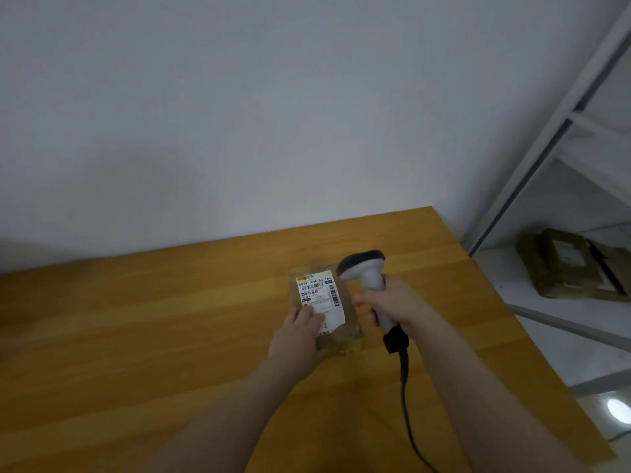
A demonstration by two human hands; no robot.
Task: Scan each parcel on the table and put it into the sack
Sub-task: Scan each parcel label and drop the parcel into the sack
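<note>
A person's right hand (397, 303) grips a corded scanner (367, 278) beside a brown parcel (327, 312) lying on the wooden table (136, 336), while the left hand (297, 332) presses flat fingers on its label. Scanning looks under way and bagging remains (no sack in view). A shelf (532, 295) at right holds wrapped packages (573, 264).

The parcel (336, 315) lies on the table (136, 336), toward its far right. The left hand (298, 336) rests on the parcel's near left. Just right of the parcel, the right hand (399, 305) holds the scanner (365, 271). Right of the table stands a shelf (502, 268) with other parcels (566, 264) on it.
</note>
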